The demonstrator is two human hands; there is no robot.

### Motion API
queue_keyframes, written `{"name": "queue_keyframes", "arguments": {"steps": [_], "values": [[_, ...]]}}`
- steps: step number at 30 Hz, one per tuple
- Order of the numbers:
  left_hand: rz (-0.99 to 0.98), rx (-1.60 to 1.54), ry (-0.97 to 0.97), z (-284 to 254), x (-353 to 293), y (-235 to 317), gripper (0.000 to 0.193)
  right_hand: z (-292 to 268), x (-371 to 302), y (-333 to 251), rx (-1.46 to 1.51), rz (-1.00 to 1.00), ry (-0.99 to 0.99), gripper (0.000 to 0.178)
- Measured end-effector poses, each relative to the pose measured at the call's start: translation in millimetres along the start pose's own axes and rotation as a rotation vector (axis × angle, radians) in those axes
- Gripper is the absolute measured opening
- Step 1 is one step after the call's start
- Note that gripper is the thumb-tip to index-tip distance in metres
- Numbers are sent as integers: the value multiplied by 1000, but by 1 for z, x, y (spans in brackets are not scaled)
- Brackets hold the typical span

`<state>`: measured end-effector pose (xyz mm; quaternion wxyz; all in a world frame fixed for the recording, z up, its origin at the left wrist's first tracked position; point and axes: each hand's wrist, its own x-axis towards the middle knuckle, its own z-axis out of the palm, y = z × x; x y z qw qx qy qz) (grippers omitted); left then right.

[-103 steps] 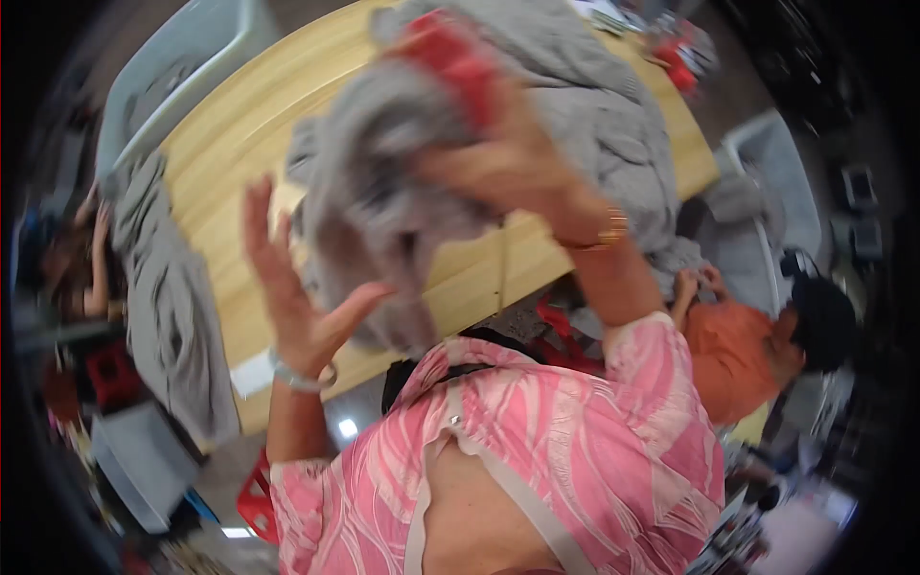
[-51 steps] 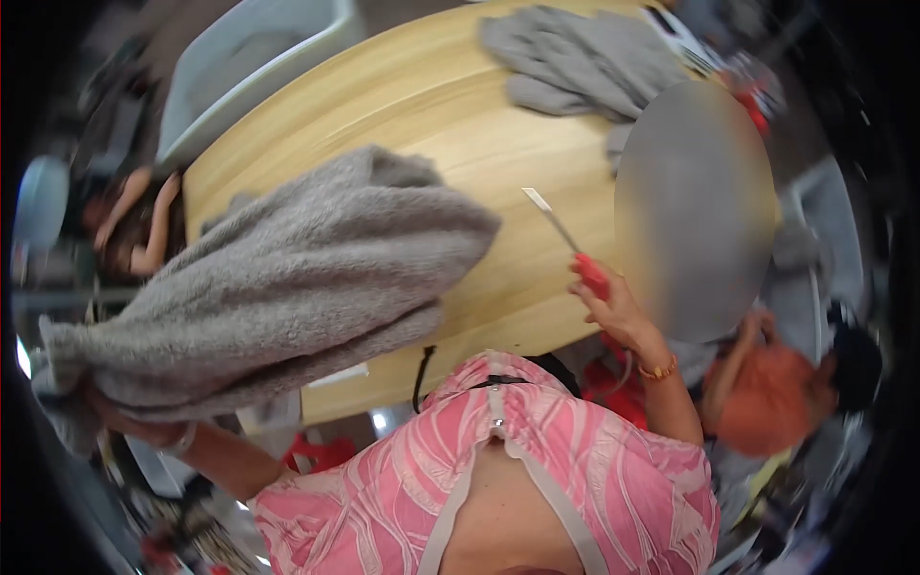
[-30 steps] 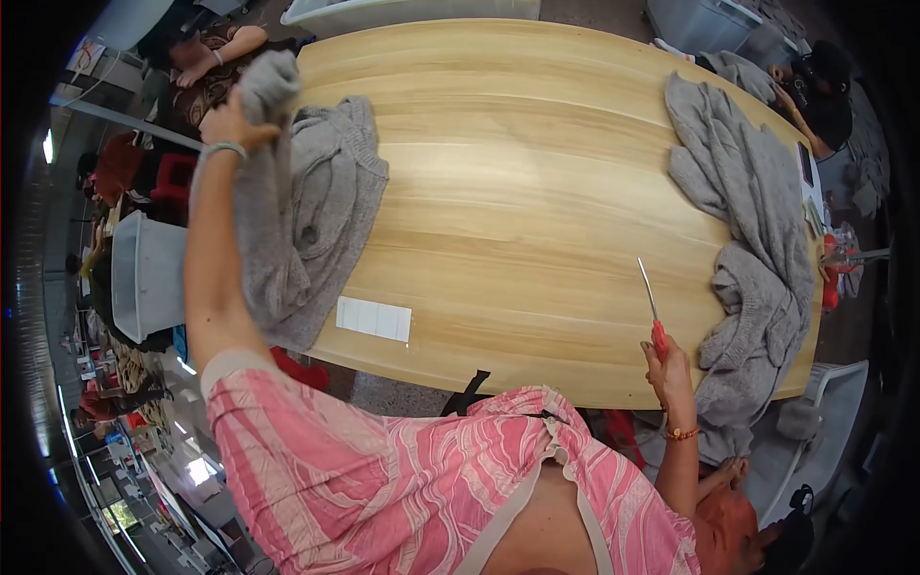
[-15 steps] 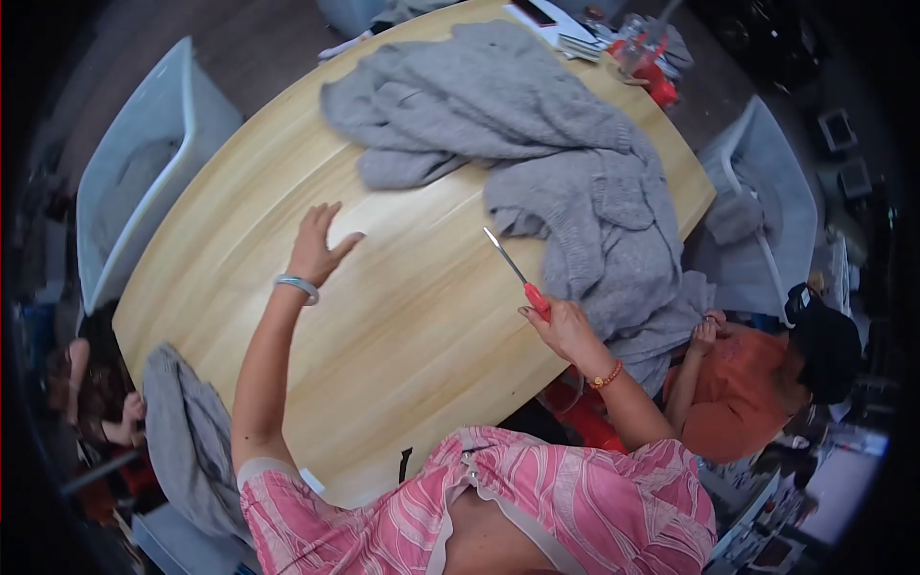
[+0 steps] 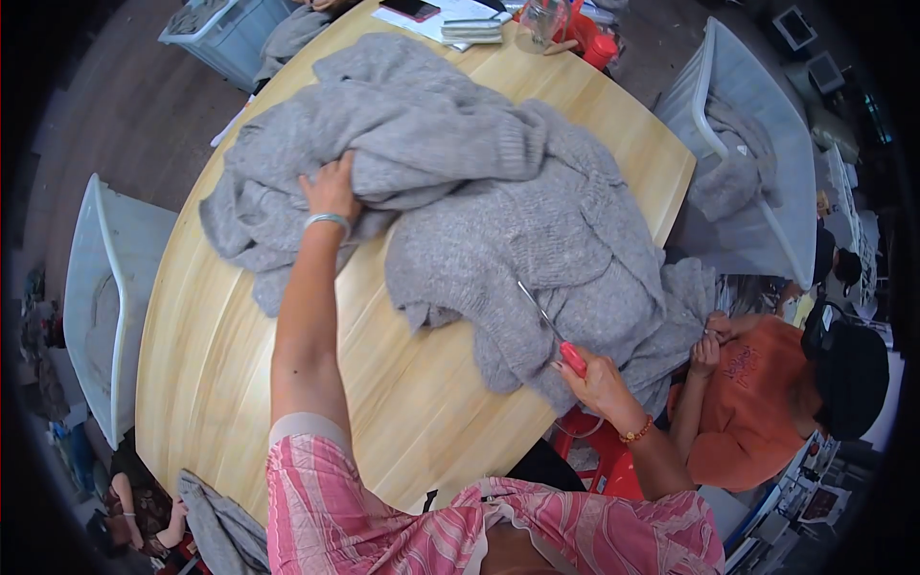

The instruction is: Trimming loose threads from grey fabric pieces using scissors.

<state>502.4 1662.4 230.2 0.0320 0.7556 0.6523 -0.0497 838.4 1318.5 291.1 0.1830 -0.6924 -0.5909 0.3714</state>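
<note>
A heap of grey knit garments (image 5: 517,225) spreads over the middle of the pale wood table (image 5: 383,422). At its left part, my left hand (image 5: 333,189) is closed on the grey knit garment (image 5: 287,158), fingertips sunk in the folds. My right hand (image 5: 604,391) grips the red handle of a tool with a long thin metal shaft (image 5: 572,358). The shaft points up and left, over the nearer knit fabric; whether its tip touches the cloth I cannot tell.
Right of me, a person in an orange top (image 5: 752,398) has hands at the heap's trailing edge. Pale plastic bins (image 5: 704,105) stand around the table. A phone (image 5: 412,10), a stacked pad (image 5: 471,31), a glass jar (image 5: 539,27) and a red-capped item (image 5: 601,50) lie at the far edge.
My left hand has reached forward from above bare wood onto the garment. The knit heap now extends further left and nearer. The red-handled tool stays in my right hand, and the view has shifted.
</note>
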Motion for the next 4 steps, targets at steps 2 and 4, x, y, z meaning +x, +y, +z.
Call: {"name": "queue_keyframes", "arguments": {"steps": [2,4], "values": [[-30,-3,-25,16,9,-30,93,1,12,3,23,42,-42,32],[-40,-5,-68,25,-2,-54,90,1,20,4,26,95,-95,37]]}}
